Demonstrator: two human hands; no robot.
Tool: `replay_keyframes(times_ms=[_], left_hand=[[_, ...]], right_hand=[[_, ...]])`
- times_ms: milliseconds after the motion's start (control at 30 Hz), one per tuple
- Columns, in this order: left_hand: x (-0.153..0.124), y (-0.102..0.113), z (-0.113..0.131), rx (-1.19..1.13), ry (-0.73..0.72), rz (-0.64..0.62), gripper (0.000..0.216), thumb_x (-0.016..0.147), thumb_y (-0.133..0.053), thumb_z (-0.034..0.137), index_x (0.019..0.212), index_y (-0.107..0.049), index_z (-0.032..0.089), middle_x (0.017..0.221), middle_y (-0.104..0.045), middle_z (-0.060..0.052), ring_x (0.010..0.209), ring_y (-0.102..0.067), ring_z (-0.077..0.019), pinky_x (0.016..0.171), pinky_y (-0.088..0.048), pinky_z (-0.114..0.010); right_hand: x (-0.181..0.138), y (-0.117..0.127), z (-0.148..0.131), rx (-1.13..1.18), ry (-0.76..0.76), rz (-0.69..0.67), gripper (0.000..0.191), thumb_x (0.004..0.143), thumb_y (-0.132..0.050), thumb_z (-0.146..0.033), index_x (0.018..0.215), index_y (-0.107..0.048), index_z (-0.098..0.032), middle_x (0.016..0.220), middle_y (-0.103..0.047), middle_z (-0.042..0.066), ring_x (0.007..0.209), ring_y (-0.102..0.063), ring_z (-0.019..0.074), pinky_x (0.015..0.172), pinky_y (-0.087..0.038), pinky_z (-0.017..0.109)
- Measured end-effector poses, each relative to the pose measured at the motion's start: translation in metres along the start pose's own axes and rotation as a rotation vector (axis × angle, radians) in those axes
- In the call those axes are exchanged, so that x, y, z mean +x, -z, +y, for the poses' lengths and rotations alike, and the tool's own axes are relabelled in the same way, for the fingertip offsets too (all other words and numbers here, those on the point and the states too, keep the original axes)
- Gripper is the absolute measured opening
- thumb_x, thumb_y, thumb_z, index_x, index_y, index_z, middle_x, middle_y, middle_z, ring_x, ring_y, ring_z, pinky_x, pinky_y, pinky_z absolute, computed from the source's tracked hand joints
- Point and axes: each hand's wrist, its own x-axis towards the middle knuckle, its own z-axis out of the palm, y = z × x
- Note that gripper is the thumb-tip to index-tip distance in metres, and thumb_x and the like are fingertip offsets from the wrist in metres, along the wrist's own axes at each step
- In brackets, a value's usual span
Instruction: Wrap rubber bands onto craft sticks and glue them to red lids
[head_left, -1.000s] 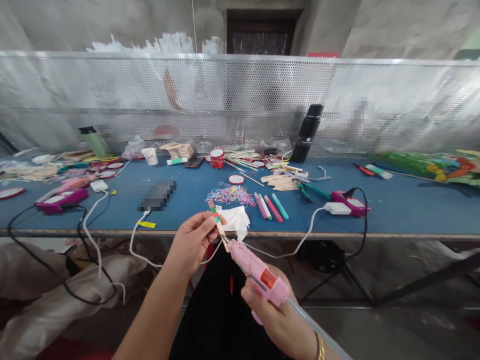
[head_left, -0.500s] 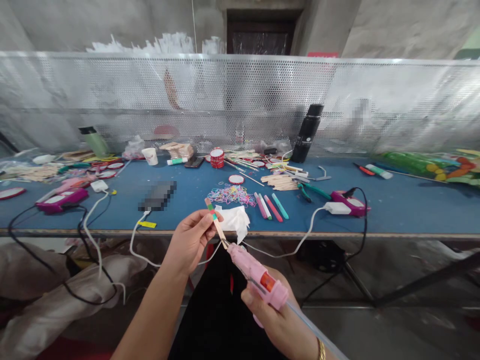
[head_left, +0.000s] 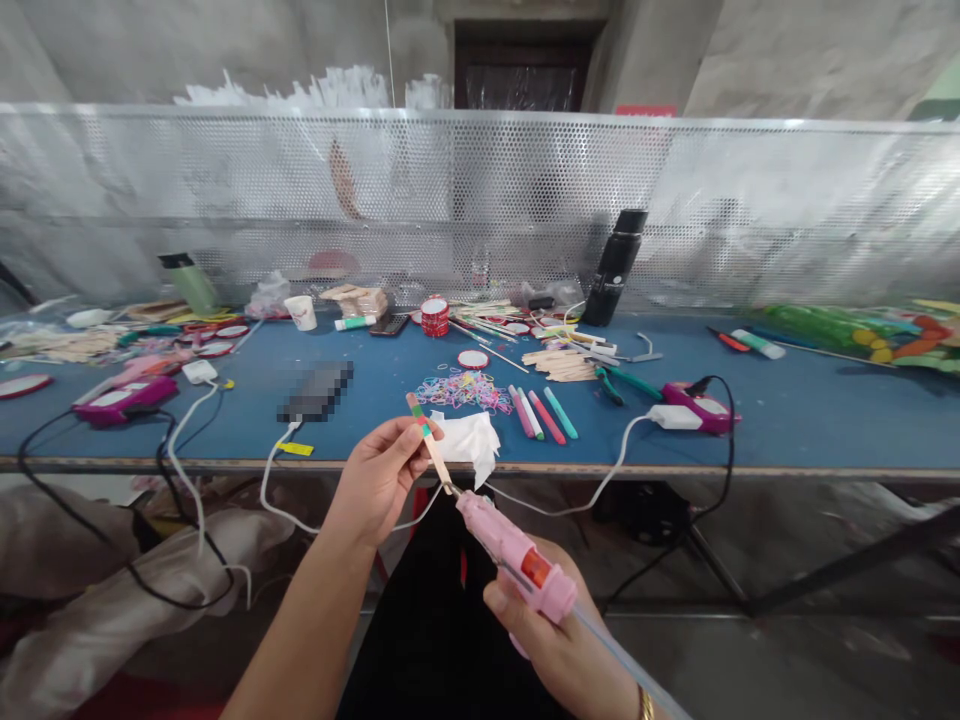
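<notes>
Between the thumb and fingers of my left hand (head_left: pixel 382 475) is a wooden craft stick (head_left: pixel 437 460), tilted, with coloured bands near its upper end. My right hand (head_left: pixel 562 630) grips a pink glue gun (head_left: pixel 514 550), a clear glue stick (head_left: pixel 626 665) running out of its back. The nozzle is at the lower end of the craft stick; whether it touches is hard to make out. Behind my left fingers, a crumpled white tissue (head_left: pixel 469 443) lies at the table edge. Just past it is a pile of small colourful rubber bands (head_left: pixel 465 388).
Several markers (head_left: pixel 544 415) lie right of the tissue, with loose craft sticks (head_left: pixel 559 362) and green-handled pliers (head_left: pixel 626 383) beyond. A black bottle (head_left: pixel 616 268) stands at the back. White cables hang over the edge of the blue table (head_left: pixel 397 375). A phone-like dark slab (head_left: pixel 316 392) lies left.
The craft stick and the glue gun nozzle have shifted very slightly to the left. Both hands keep their grips, and the table things have not moved.
</notes>
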Motion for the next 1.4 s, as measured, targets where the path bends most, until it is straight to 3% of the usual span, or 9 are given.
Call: replay_keyframes(times_ms=[400, 633, 1100, 1400], left_hand=[[0.000, 0.000, 0.002, -0.005, -0.016, -0.002, 0.031, 0.061, -0.099, 0.036, 0.073, -0.080, 0.014, 0.079, -0.074, -0.008, 0.060, -0.052, -0.0057, 0.050, -0.043, -0.014], [0.001, 0.001, 0.001, -0.011, -0.014, 0.000, 0.031, 0.060, -0.099, 0.036, 0.073, -0.080, 0.014, 0.079, -0.074, -0.007, 0.060, -0.053, -0.0053, 0.051, -0.043, -0.014], [0.002, 0.004, 0.001, -0.033, -0.027, -0.016, 0.026, 0.067, -0.096, 0.032, 0.076, -0.080, 0.013, 0.081, -0.074, -0.008, 0.060, -0.053, -0.0060, 0.051, -0.044, -0.015], [0.002, 0.006, 0.000, -0.033, -0.012, -0.015, 0.027, 0.067, -0.096, 0.032, 0.076, -0.080, 0.013, 0.081, -0.074, -0.007, 0.061, -0.054, -0.0057, 0.052, -0.043, -0.015]], right_hand=[[-0.001, 0.000, 0.001, -0.045, -0.008, -0.008, 0.036, 0.094, -0.062, -0.051, 0.075, -0.064, -0.020, 0.063, -0.051, -0.002, 0.059, -0.043, 0.0119, 0.056, -0.042, 0.024], [0.000, 0.000, 0.002, -0.037, -0.010, -0.038, 0.035, 0.094, -0.061, -0.045, 0.069, -0.056, -0.020, 0.063, -0.044, -0.004, 0.056, -0.040, 0.0107, 0.055, -0.040, 0.024], [-0.004, 0.001, 0.002, -0.085, -0.005, 0.001, 0.029, 0.093, -0.063, -0.046, 0.081, -0.070, -0.021, 0.064, -0.057, -0.001, 0.057, -0.049, 0.0139, 0.056, -0.047, 0.025], [-0.003, 0.005, -0.006, -0.073, 0.035, 0.014, 0.039, 0.095, -0.058, -0.056, 0.076, -0.071, -0.024, 0.066, -0.061, 0.002, 0.061, -0.054, 0.0175, 0.060, -0.049, 0.029]])
